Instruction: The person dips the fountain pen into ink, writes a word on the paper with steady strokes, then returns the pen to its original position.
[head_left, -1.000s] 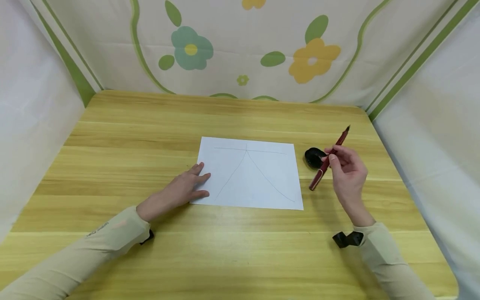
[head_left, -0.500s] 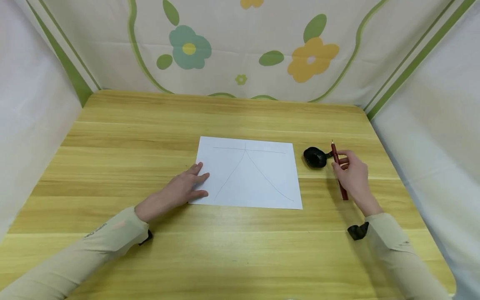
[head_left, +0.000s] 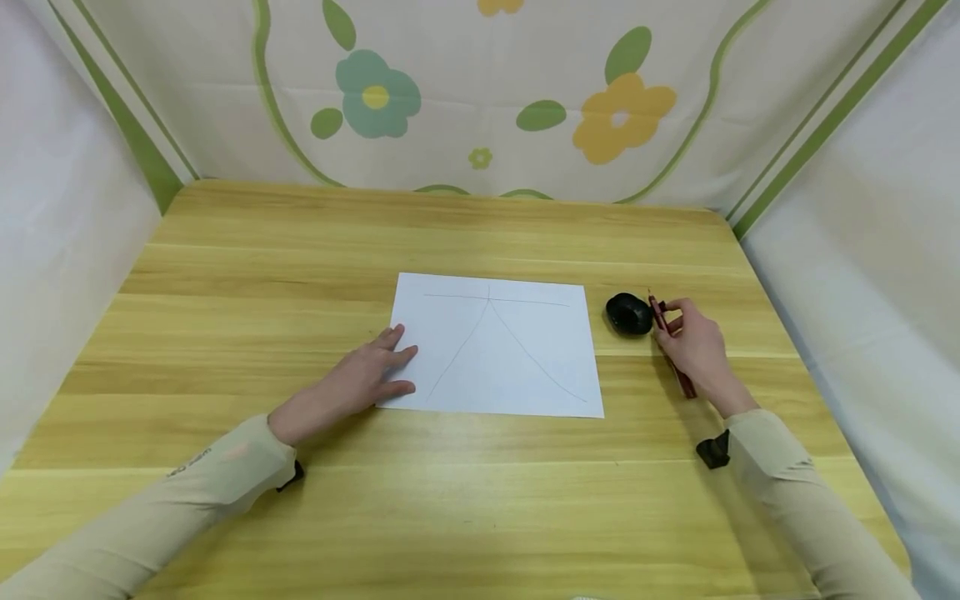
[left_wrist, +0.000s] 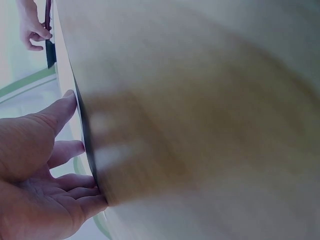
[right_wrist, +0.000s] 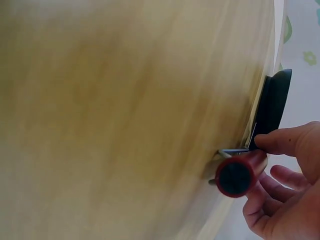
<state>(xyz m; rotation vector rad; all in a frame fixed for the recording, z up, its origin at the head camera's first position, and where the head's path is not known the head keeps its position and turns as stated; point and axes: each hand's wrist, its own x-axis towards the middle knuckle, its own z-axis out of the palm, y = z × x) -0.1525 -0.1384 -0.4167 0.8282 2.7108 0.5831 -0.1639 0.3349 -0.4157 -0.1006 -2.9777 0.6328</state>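
On the wooden table lies a white sheet of paper (head_left: 517, 367) with thin lines: a horizontal stroke, a short vertical one and two spreading curves. My left hand (head_left: 365, 372) rests on the sheet's left edge, fingers spread. My right hand (head_left: 697, 346) pinches a dark red fountain pen (head_left: 680, 375), its nib pointing away from me. In the right wrist view the pen's round end (right_wrist: 235, 176) and metal clip (right_wrist: 234, 150) face the camera. Touching the pen's front part in the head view is a black, spoon-like small dish (head_left: 628, 314); its handle is mostly hidden by pen and fingers.
A white cloth with printed flowers (head_left: 621, 117) hangs behind the table's far edge. More white cloth (head_left: 862, 250) closes off both sides. The wooden tabletop (head_left: 480, 508) extends around the paper.
My right hand has turned the pen and lowered it beside the black dish; over the last half second its nib end has shifted left toward the dish. My left hand stays on the paper.
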